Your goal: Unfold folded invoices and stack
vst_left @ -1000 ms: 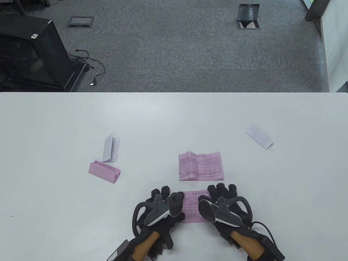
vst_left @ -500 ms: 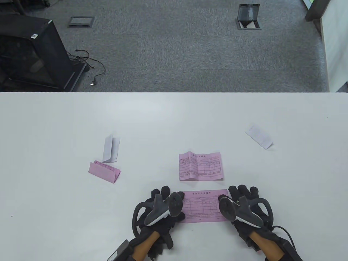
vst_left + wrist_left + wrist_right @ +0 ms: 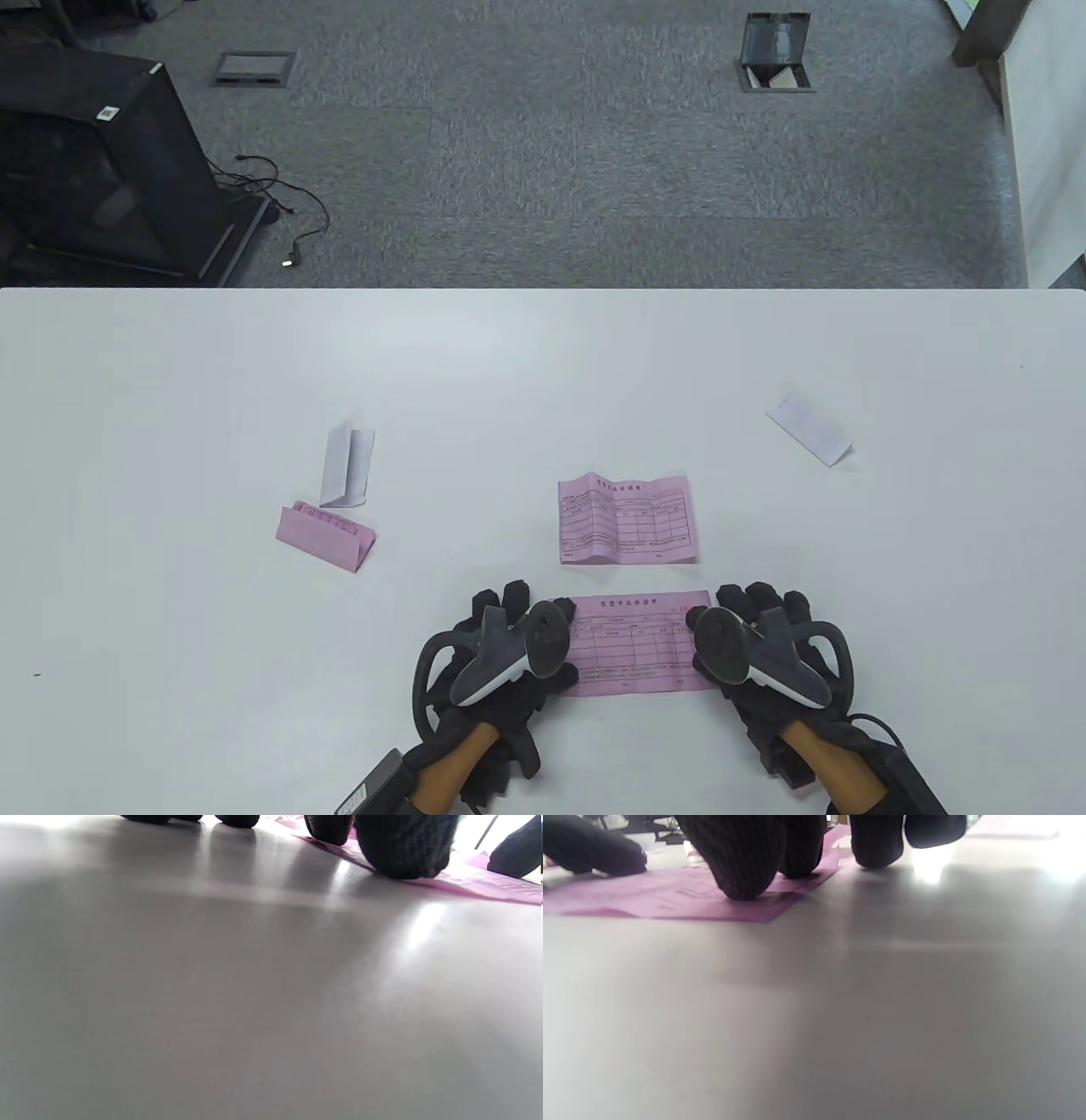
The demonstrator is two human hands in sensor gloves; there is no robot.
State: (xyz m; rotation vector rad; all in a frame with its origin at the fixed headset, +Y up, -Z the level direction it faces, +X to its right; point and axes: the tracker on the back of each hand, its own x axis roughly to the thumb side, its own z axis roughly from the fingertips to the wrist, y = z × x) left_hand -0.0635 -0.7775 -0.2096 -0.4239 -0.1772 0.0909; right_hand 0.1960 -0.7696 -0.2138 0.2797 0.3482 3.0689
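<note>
A pink invoice [image 3: 640, 641] lies unfolded and flat near the table's front edge. My left hand [image 3: 530, 637] presses on its left end, and my right hand [image 3: 730, 632] presses on its right end. In the left wrist view my fingertips [image 3: 403, 849] rest on the pink sheet [image 3: 479, 882]. In the right wrist view my fingertips [image 3: 742, 866] press the sheet's corner [image 3: 670, 899]. Another unfolded pink invoice [image 3: 626, 519], still creased, lies just behind. A folded pink invoice [image 3: 327, 536] and a folded white one [image 3: 346, 465] lie at the left. A folded white slip [image 3: 808, 427] lies at the right.
The white table [image 3: 170, 382] ends at its far edge, with grey carpet beyond. A black cabinet [image 3: 93, 161] with cables stands on the floor at the far left.
My right hand has slid right along the pink invoice, from near its middle to its right end, leaving the sheet spread flat. My left hand has stayed on the left end.
</note>
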